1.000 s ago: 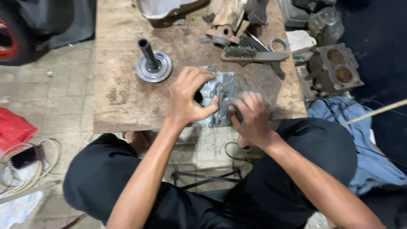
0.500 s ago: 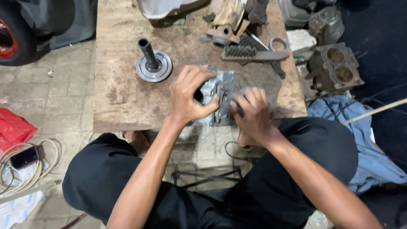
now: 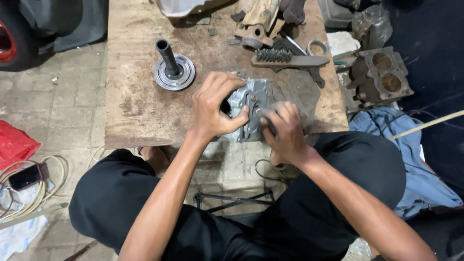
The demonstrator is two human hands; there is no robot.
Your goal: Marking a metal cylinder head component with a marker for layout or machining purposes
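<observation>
A grey cast-metal engine part (image 3: pixel 255 96) rests at the near edge of a worn wooden board (image 3: pixel 140 106). My left hand (image 3: pixel 215 108) grips its left side from above, thumb pressed against its face. My right hand (image 3: pixel 285 130) is closed around a dark tool or small piece held against the part's right side; what it holds is mostly hidden by my fingers. I sit low with knees in black trousers on both sides.
A round metal flange with an upright shaft (image 3: pixel 173 67) stands left on the board. A wire brush (image 3: pixel 285 59), a ring (image 3: pixel 317 47) and scrap pieces lie at the back. A two-bore cylinder block (image 3: pixel 382 75) sits right, near blue cloth (image 3: pixel 411 164). Cables and a phone (image 3: pixel 24 178) lie left.
My right hand has shifted slightly along the part's right side. My left hand keeps the same grip.
</observation>
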